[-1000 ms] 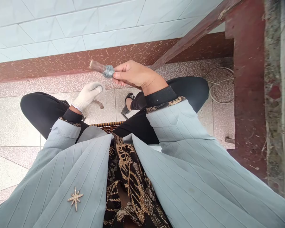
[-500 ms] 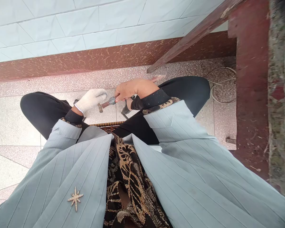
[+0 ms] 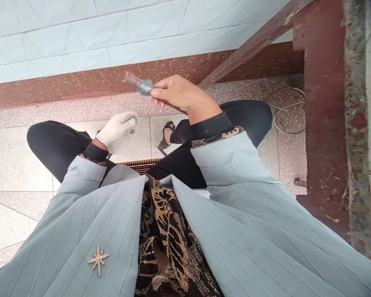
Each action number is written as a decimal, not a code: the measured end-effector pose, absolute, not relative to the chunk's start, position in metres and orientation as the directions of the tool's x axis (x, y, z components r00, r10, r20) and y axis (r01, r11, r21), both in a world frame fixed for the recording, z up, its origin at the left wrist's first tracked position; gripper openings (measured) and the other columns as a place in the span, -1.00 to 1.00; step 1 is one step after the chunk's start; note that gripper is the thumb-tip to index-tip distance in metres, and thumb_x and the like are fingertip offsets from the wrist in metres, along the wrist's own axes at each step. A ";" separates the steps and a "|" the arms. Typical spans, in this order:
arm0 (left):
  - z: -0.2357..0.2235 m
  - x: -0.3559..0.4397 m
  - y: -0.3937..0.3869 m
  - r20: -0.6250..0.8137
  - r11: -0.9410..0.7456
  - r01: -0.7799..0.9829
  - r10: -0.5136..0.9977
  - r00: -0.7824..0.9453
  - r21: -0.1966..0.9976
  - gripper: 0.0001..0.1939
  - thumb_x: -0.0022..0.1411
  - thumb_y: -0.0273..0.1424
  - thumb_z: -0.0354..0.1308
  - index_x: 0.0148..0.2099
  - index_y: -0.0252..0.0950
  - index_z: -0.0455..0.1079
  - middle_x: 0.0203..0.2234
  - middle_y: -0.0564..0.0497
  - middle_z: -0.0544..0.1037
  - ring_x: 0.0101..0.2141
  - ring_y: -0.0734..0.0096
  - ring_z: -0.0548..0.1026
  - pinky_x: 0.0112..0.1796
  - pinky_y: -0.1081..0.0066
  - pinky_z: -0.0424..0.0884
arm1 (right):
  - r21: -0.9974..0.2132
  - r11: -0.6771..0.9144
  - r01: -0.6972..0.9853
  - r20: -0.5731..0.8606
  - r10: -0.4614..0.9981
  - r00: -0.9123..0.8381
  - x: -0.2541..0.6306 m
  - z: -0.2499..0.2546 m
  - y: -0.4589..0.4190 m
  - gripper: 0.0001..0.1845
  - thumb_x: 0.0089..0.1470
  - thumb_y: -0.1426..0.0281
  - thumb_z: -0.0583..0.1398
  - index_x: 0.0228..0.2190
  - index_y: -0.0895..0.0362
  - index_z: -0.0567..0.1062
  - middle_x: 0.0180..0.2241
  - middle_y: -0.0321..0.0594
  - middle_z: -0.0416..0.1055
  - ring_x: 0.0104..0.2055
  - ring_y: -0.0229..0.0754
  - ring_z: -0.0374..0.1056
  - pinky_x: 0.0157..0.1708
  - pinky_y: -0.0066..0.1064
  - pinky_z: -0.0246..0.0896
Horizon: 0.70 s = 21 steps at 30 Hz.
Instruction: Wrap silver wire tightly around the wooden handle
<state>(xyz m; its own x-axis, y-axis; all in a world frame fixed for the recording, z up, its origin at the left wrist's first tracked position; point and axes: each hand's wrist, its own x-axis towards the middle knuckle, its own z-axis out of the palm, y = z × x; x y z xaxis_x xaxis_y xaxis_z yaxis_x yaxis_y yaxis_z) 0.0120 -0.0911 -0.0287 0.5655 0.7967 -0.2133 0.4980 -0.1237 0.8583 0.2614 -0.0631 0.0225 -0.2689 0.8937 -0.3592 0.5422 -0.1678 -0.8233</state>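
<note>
My right hand, bare, is closed around a hammer-like tool bound with silver wire. The tool's brown end points left and is smeared by motion, so its shape is unclear. Lower and to the left, my left hand wears a white knitted glove. Its fingers are curled in, and whatever they may hold is hidden. Just beneath these fingertips a small round brown thing shows. The two hands are apart, with the tool above the gloved one in the view.
My knees spread to both sides over a tiled floor. A tiled wall with a dark red base runs ahead. On the right stand a slanting wooden bar and a red post, with a pale cable lying beside it.
My right hand has lifted the tool up and away from the gloved hand, towards the wall. My left hand has stayed nearly where it was.
</note>
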 end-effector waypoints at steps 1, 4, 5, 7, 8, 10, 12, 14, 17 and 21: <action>-0.028 0.012 -0.092 -0.215 -0.158 0.512 0.775 0.594 0.845 -0.81 0.33 -0.42 0.02 -0.18 -0.29 0.47 -0.40 0.04 0.48 -0.38 0.45 0.44 -0.31 0.43 0.41 | -0.800 -0.171 0.576 -0.357 0.906 -0.227 0.261 0.019 -0.060 -0.65 0.42 0.18 0.19 -0.32 0.15 0.56 -0.37 -0.10 0.49 -0.34 -0.17 0.33 -0.33 -0.40 0.25; -0.022 0.011 -0.094 -0.235 -0.206 0.531 0.727 0.645 0.822 -0.77 0.33 -0.40 0.02 -0.18 -0.30 0.51 -0.40 0.03 0.51 -0.32 0.40 0.49 -0.24 0.40 0.43 | -0.703 -0.174 0.690 -0.364 0.921 -0.139 0.261 0.010 -0.053 -0.68 0.42 0.25 0.16 -0.27 0.18 0.60 -0.31 -0.06 0.51 -0.30 -0.14 0.38 -0.27 -0.36 0.27; -0.019 0.011 -0.095 -0.238 -0.209 0.537 0.726 0.645 0.817 -0.76 0.33 -0.39 0.02 -0.18 -0.30 0.52 -0.41 0.03 0.51 -0.32 0.39 0.50 -0.24 0.39 0.42 | -0.654 -0.162 0.739 -0.374 0.918 -0.130 0.261 0.008 -0.051 -0.70 0.40 0.27 0.18 -0.28 0.19 0.60 -0.31 -0.05 0.51 -0.28 -0.12 0.39 -0.24 -0.34 0.26; -0.014 0.009 -0.096 -0.224 -0.206 0.545 0.754 0.618 0.813 -0.76 0.32 -0.39 0.02 -0.18 -0.30 0.52 -0.42 0.04 0.49 -0.36 0.40 0.48 -0.27 0.39 0.42 | -0.554 -0.095 0.827 -0.419 0.891 -0.177 0.257 0.004 -0.051 -0.73 0.36 0.28 0.22 -0.29 0.20 0.61 -0.32 -0.06 0.51 -0.22 -0.07 0.42 -0.19 -0.31 0.23; -0.013 0.008 -0.096 -0.209 -0.203 0.547 0.775 0.597 0.812 -0.76 0.32 -0.39 0.03 -0.18 -0.29 0.53 -0.42 0.04 0.49 -0.38 0.41 0.46 -0.29 0.39 0.41 | -0.516 -0.050 0.855 -0.452 0.864 -0.223 0.255 0.003 -0.052 -0.74 0.35 0.29 0.24 -0.31 0.20 0.61 -0.34 -0.07 0.50 -0.20 -0.05 0.42 -0.18 -0.31 0.21; -0.012 0.005 -0.095 -0.174 -0.205 0.552 0.812 0.557 0.808 -0.77 0.31 -0.40 0.03 -0.20 -0.29 0.53 -0.41 0.04 0.49 -0.39 0.41 0.44 -0.30 0.39 0.41 | -0.485 0.034 0.874 -0.539 0.775 -0.329 0.249 0.003 -0.056 -0.76 0.34 0.33 0.26 -0.35 0.21 0.60 -0.40 -0.12 0.47 -0.24 -0.09 0.40 -0.20 -0.34 0.16; -0.013 0.003 -0.092 -0.149 -0.212 0.570 0.842 0.519 0.794 -0.78 0.30 -0.42 0.03 -0.23 -0.30 0.52 -0.41 0.03 0.50 -0.36 0.39 0.44 -0.27 0.38 0.43 | -0.508 0.076 0.858 -0.637 0.637 -0.434 0.246 0.005 -0.061 -0.78 0.33 0.42 0.27 -0.39 0.23 0.57 -0.48 -0.23 0.41 -0.35 -0.22 0.33 -0.25 -0.39 0.11; -0.016 0.002 -0.090 -0.136 -0.210 0.583 0.860 0.493 0.785 -0.80 0.29 -0.44 0.04 -0.25 -0.29 0.51 -0.41 0.02 0.51 -0.34 0.39 0.45 -0.25 0.37 0.44 | -0.607 0.076 0.791 -0.688 0.448 -0.571 0.246 0.011 -0.065 -0.77 0.35 0.50 0.25 -0.40 0.26 0.54 -0.54 -0.34 0.35 -0.43 -0.34 0.23 -0.27 -0.44 0.07; -0.022 0.003 -0.089 -0.135 -0.149 0.530 0.878 0.459 0.835 -0.84 0.32 -0.41 0.07 -0.23 -0.29 0.48 -0.42 0.03 0.48 -0.38 0.42 0.43 -0.29 0.40 0.43 | -0.769 -0.011 0.639 -0.595 0.377 -0.710 0.254 0.023 -0.069 -0.74 0.38 0.52 0.21 -0.41 0.26 0.51 -0.53 -0.38 0.33 -0.46 -0.40 0.18 -0.29 -0.48 0.08; -0.030 0.007 -0.090 -0.172 -0.049 0.446 0.880 0.442 0.894 -0.81 0.39 -0.37 0.02 -0.20 -0.26 0.45 -0.49 0.06 0.38 -0.48 0.47 0.35 -0.39 0.44 0.38 | -0.936 -0.122 0.330 -0.294 0.786 -0.544 0.265 0.032 -0.071 -0.71 0.36 0.32 0.27 -0.41 0.19 0.49 -0.45 -0.27 0.40 -0.44 -0.35 0.18 -0.32 -0.42 0.10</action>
<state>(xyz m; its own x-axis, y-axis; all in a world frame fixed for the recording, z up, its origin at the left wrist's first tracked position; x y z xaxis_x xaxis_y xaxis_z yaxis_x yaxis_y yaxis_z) 0.0072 -0.0898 -0.0300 0.4417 0.8805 -0.1723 0.4461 -0.0489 0.8936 0.2649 -0.0710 0.0318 -0.5436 0.7863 -0.2937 0.3297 -0.1218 -0.9362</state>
